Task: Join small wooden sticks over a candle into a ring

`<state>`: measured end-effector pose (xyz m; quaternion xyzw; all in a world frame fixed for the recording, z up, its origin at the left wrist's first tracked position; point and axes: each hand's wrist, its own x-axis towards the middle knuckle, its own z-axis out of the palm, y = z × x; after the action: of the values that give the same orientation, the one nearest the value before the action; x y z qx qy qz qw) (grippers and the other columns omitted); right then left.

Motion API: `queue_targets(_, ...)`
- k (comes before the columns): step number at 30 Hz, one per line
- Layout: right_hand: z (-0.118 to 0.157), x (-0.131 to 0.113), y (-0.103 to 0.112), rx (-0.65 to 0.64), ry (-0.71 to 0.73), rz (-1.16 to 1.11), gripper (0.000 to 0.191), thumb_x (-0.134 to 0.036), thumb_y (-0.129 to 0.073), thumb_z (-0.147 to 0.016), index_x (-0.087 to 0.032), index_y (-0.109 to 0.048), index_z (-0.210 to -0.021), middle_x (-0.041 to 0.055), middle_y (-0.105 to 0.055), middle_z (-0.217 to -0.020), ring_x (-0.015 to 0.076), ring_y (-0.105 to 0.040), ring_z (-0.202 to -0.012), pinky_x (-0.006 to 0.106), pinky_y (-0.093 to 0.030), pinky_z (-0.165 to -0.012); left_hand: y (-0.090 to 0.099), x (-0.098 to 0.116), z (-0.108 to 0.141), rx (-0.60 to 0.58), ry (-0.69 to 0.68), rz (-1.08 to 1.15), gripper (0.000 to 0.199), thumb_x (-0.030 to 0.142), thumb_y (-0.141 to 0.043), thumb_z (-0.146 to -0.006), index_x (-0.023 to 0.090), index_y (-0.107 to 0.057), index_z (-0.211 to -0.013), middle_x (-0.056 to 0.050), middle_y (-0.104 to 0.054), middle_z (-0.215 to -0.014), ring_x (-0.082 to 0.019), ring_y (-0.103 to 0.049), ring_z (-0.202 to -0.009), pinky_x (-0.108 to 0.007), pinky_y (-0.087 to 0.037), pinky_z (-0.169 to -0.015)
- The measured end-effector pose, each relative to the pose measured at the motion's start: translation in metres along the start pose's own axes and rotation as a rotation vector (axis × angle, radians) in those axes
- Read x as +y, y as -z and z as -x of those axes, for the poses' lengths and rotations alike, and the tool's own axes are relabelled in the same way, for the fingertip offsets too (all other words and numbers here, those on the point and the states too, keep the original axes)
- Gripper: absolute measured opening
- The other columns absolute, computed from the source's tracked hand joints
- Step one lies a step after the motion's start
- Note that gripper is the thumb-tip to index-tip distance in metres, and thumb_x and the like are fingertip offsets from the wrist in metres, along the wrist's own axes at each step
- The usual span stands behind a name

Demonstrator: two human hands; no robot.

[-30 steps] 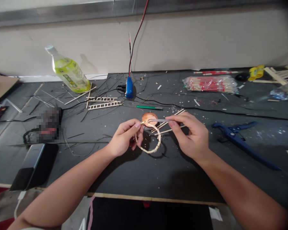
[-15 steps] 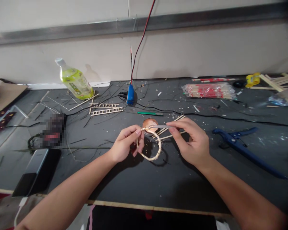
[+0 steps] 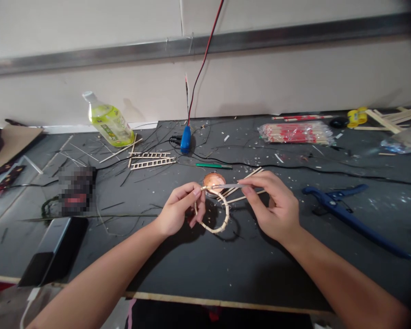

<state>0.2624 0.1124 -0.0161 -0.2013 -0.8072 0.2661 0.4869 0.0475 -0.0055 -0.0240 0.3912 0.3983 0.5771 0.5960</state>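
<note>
My left hand (image 3: 183,205) pinches a ring of pale wooden segments (image 3: 225,214) at its upper left side, above the table. Between the thumb and fingers of my right hand (image 3: 272,198) is a slim grey metal tool (image 3: 232,186). Its tip meets the top of the ring, close to my left fingertips; the exact kind of tool is too small to tell. Just behind the ring sits a small round copper-coloured tin (image 3: 213,178), bright inside and partly covered by the tool. Thin wooden sticks (image 3: 246,196) lie between the tin and my right hand.
Blue cutters (image 3: 345,214) lie at right. Further back are a green-handled tool (image 3: 214,166), two small wooden ladders (image 3: 152,162), a yellow-green bottle (image 3: 110,123) and bagged sticks (image 3: 297,132). A black cable (image 3: 281,165) crosses the table. A power bank (image 3: 55,246) rests at left.
The view has tilted up slightly. The grey tool has shifted a little left along the top of the ring, and the tin's inside looks brighter. Both hands keep their holds.
</note>
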Motion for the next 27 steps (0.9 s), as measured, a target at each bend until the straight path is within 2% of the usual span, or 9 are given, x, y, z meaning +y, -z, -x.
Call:
queue_targets(18, -0.0003, -0.0007, 0.0002, 0.019, 0.007, 0.009, 0.025, -0.007, -0.069, -0.090, -0.023, -0.073, -0.109, 0.0047, -0.070, -0.099, 0.0199, -0.065, -0.094, 0.040, -0.053, -0.085, -0.0010, 0.0016, 0.0010, -0.015, 0.033, -0.015, 0.030, 0.041, -0.053, -0.106, 0.017, -0.055, -0.088, 0.000, -0.064, -0.056, -0.008, -0.048, -0.038, -0.017, -0.033, -0.038)
queue_targets(27, -0.0001, -0.0038, 0.0011, 0.056, -0.020, -0.005, 0.027, -0.007, -0.067, -0.092, -0.025, -0.073, -0.110, 0.0038, -0.070, -0.099, 0.0194, -0.065, -0.092, 0.037, -0.053, -0.079, -0.0014, 0.0022, 0.0008, -0.015, 0.054, -0.033, 0.032, 0.044, -0.053, -0.105, 0.017, -0.055, -0.087, 0.000, -0.063, -0.056, -0.008, -0.047, -0.037, -0.017, -0.032, -0.037)
